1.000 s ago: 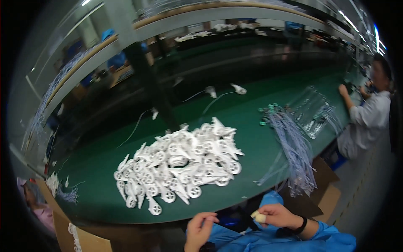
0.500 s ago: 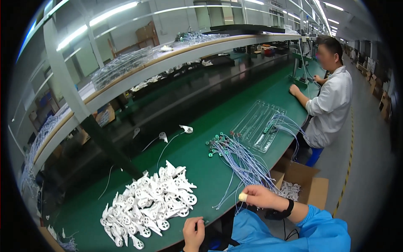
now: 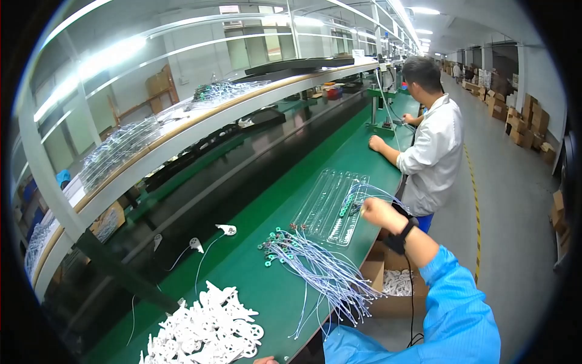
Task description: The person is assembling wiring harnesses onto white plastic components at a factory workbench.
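My right hand (image 3: 383,216), with a black strap (image 3: 401,235) at the wrist, is raised beside the right edge of a clear plastic tray (image 3: 321,209). Its fingers are curled together; what they hold, if anything, is hidden. Near them, thin pale wires (image 3: 379,189) with green ring ends (image 3: 346,205) lie across the tray. A larger bundle of white-blue wires (image 3: 324,267) with green and dark ends spreads nearer me. Only a sliver of my left hand (image 3: 265,360) shows at the lower edge, by a heap of white plastic parts (image 3: 206,327); its fingers cannot be made out.
A co-worker (image 3: 433,139) in a white coat sits farther along the green bench (image 3: 267,321). Below the bench edge stands an open cardboard box (image 3: 376,273) with white pieces. A long shelf (image 3: 200,124) runs above. A few wired white parts (image 3: 226,230) lie at the back.
My right hand has moved forward from the near wire ends to the tray's side. My left hand has mostly slipped out at the lower edge. The view has swung right.
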Action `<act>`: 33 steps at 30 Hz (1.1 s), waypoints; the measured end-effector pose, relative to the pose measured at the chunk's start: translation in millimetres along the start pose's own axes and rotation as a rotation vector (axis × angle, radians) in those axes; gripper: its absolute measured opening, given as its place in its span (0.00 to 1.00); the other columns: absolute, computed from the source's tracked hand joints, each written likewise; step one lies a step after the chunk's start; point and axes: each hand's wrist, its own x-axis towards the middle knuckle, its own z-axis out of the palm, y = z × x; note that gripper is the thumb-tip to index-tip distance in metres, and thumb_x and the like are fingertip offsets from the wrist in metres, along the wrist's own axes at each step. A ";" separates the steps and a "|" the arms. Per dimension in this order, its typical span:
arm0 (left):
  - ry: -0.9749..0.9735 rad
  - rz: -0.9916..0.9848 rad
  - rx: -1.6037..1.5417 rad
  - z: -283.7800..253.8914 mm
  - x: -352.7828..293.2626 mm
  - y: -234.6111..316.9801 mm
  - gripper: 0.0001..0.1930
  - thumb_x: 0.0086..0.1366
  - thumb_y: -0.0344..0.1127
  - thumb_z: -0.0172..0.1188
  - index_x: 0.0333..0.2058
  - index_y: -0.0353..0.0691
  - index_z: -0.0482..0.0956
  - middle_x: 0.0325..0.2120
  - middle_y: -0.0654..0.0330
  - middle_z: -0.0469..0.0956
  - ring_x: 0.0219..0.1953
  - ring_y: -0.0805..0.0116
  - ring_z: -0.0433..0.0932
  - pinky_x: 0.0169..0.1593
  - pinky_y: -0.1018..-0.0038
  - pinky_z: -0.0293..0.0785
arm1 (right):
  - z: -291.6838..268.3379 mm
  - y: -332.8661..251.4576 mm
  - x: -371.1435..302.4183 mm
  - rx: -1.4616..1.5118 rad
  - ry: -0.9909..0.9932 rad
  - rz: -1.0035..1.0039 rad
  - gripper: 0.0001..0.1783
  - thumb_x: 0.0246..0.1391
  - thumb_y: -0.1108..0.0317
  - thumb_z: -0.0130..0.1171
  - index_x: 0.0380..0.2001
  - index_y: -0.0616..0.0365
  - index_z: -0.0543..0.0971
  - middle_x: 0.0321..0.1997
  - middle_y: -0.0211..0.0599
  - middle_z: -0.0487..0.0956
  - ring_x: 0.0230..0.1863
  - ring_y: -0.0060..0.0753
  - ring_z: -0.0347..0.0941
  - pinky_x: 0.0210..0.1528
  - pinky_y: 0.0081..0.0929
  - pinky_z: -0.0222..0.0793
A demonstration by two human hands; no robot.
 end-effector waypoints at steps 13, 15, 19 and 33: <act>0.112 -0.083 0.004 8.6 4.1 4.4 0.06 0.64 0.27 0.51 0.36 0.30 0.75 0.27 0.59 0.75 0.29 0.74 0.72 0.36 0.79 0.69 | 64.7 71.7 65.1 -0.592 0.339 -0.203 0.06 0.44 0.74 0.51 0.30 0.56 0.74 0.33 0.42 0.77 0.38 0.43 0.73 0.42 0.38 0.68; 0.111 -0.090 0.019 7.9 4.9 6.1 0.07 0.64 0.27 0.51 0.36 0.30 0.75 0.27 0.59 0.76 0.29 0.74 0.73 0.36 0.79 0.69 | 60.8 71.6 62.1 -0.499 0.295 -0.191 0.06 0.45 0.74 0.51 0.29 0.57 0.74 0.32 0.44 0.77 0.37 0.46 0.74 0.41 0.40 0.69; 0.120 -0.114 0.001 11.0 6.3 15.1 0.06 0.64 0.27 0.51 0.36 0.31 0.75 0.27 0.60 0.76 0.29 0.74 0.73 0.37 0.79 0.69 | 22.8 52.5 36.5 -0.034 0.234 -0.145 0.05 0.49 0.75 0.50 0.30 0.63 0.74 0.29 0.48 0.77 0.34 0.51 0.75 0.37 0.41 0.70; -0.635 0.067 -0.702 145.1 50.1 95.1 0.34 0.59 0.26 0.58 0.60 0.33 0.50 0.55 0.49 0.63 0.57 0.61 0.64 0.57 0.68 0.62 | -36.0 -94.0 -165.9 1.177 -0.803 0.126 0.11 0.60 0.65 0.51 0.39 0.60 0.76 0.27 0.26 0.76 0.22 0.11 0.65 0.24 0.11 0.64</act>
